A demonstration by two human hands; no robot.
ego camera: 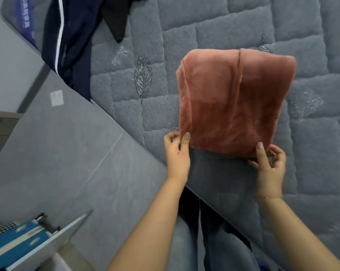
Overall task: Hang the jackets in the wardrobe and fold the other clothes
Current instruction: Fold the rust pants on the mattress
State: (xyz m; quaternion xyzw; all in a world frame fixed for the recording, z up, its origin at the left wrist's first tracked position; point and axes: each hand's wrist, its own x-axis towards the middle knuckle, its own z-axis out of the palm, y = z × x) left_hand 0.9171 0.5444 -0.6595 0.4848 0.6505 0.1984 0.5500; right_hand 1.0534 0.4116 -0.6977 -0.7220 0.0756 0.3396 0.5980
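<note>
1. Two hands are on the job: I see the left hand (176, 151) pinching the near left corner of the pink fleece garment (233, 102) between thumb and curled fingers
2. The right hand (268, 163) pinches the near right corner the same way, thumb on top
3. The garment lies folded on the grey quilted mattress (243, 26), near its edge
4. A navy garment (67, 40) lies well apart at the far left, draped over the mattress edge

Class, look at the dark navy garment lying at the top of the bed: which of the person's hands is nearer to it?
Left. The left hand pinches the pink garment's corner nearer the navy garment; the right hand holds the far corner.
</note>
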